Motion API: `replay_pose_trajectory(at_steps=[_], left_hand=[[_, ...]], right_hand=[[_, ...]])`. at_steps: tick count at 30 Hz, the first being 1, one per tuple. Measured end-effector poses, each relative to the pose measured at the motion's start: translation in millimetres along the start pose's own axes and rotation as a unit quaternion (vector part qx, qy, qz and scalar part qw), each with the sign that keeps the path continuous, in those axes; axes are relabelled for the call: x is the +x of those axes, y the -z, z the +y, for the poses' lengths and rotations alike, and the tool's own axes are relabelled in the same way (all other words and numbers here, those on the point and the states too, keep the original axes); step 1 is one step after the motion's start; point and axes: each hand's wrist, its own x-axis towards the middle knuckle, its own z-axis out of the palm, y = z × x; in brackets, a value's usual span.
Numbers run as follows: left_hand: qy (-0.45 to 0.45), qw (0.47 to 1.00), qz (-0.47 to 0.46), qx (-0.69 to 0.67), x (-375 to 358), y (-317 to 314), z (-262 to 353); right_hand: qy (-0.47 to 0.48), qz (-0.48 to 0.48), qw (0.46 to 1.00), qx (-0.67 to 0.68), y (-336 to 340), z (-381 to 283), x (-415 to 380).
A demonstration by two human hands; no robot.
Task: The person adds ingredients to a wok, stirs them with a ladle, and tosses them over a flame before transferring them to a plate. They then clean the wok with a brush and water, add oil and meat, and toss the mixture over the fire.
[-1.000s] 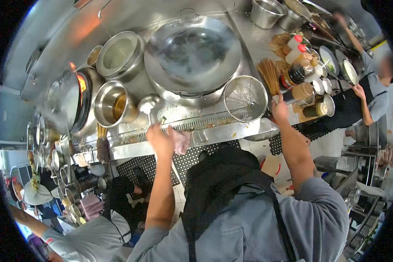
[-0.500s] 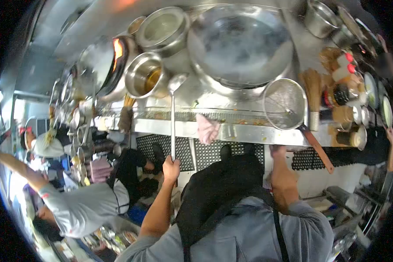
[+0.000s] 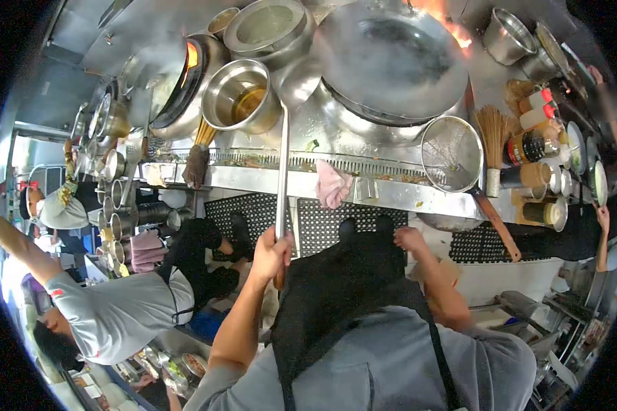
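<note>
My left hand (image 3: pixel 273 251) is closed around the handle of a long metal ladle (image 3: pixel 284 164). The ladle's bowl rests over the stove top, between a steel pot of brown liquid (image 3: pixel 240 96) and a large steaming wok (image 3: pixel 397 61). Flames (image 3: pixel 452 24) rise at the wok's far right rim. Just below the counter's front edge is my right hand (image 3: pixel 409 240), fingers curled in, with nothing seen in them. A wire strainer (image 3: pixel 452 154) with a wooden handle lies on the counter to the right. A pink cloth (image 3: pixel 333 183) hangs over the front edge.
A second wok (image 3: pixel 164 96) with flame stands at left, near a lidded pot (image 3: pixel 266 31). Bamboo brushes (image 3: pixel 491 137), sauce bottles (image 3: pixel 538 103) and jars line the right side. A co-worker in a grey shirt (image 3: pixel 127 315) is at left, arm stretched out.
My right hand has drawn back from under the counter edge, to the left. Flames now show behind the wok. The ladle stays in my left hand, its bowl now nearer the wok.
</note>
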Motion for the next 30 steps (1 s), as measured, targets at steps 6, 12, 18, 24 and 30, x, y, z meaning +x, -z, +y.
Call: replay_pose_trajectory(at_steps=[6,12,18,24,30], left_hand=[[-0.213,0.955,-0.099,-0.182,76,-84,41],[-0.407,0.901,-0.005,0.147,113,-66,75],[-0.138,0.964,0.102,0.201,194,-62,-77],[-0.050,0.891,0.203,0.402,159,-125,-47],[-0.330,0.906,-0.266,-0.007,22,-220,82]], right_hand=[[0.247,-0.217,0.904,0.275,-66,-280,-126],[0.228,-0.146,0.918,0.290,-4,-321,-124],[0.258,0.001,0.947,0.189,55,-247,-181],[0.198,0.098,0.962,0.161,114,-244,-189],[0.352,0.151,0.924,0.021,98,-272,-158]])
